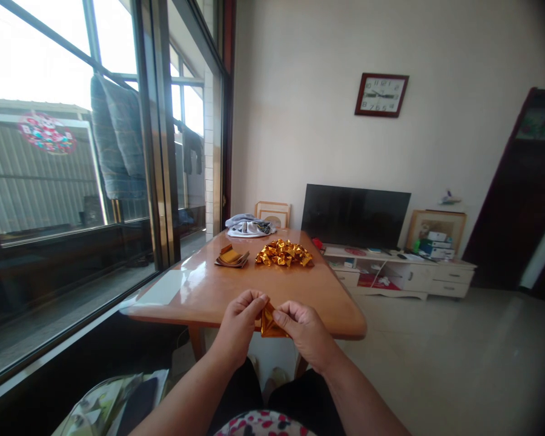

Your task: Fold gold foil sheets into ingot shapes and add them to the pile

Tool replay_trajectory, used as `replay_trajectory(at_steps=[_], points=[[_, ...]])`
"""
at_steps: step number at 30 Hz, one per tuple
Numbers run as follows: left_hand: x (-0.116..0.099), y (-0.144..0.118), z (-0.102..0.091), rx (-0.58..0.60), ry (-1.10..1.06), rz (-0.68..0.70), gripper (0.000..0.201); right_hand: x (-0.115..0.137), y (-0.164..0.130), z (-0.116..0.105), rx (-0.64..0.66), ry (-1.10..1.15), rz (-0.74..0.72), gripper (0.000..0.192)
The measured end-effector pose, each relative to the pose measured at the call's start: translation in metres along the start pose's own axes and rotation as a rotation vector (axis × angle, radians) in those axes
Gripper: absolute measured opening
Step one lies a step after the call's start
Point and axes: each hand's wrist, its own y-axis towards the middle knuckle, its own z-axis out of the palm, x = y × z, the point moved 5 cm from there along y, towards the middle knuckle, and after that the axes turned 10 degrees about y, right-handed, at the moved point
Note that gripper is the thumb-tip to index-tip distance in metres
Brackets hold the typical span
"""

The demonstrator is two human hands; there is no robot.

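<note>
- Both hands pinch one gold foil sheet point(269, 321) at the table's point(200, 297) near edge: left hand point(238, 324) at nine o'clock, right hand point(305, 330) at three, steadying a crease.
- Folded gold pieces point(284, 252) lie heaped at twelve o'clock; flat sheets point(231, 257) wait at eleven.

Head camera looks forward and down, close above a wooden table point(200, 290).

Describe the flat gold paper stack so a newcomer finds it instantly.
Start at the wooden table by the window. At its far end the flat gold paper stack lies left of a crumpled gold heap. It alone is flat and squared.
</note>
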Motion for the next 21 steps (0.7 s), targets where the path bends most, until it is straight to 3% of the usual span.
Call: replay_trajectory(at_steps=[6,11,14,19,21], points=[[0.004,0.005,-0.010,-0.130,-0.039,0.045,0.031,0.001,0.000,-0.002,-0.014,0.044,-0.004,0.033],[-0.002,0.003,-0.015,-0.133,0.019,0.036,0.033,0.002,0.001,-0.004,0.002,0.049,0.002,0.029],[-0.007,0.001,-0.014,-0.076,0.107,0.008,0.033,-0.001,0.001,-0.013,-0.016,-0.073,-0.004,0.029],[-0.002,-0.004,-0.007,0.151,0.094,-0.072,0.036,-0.004,0.000,-0.019,0.040,-0.191,-0.006,0.029],[0.000,-0.004,-0.008,0.147,0.087,-0.050,0.036,-0.003,0.000,-0.019,0.034,-0.185,0.008,0.030]])
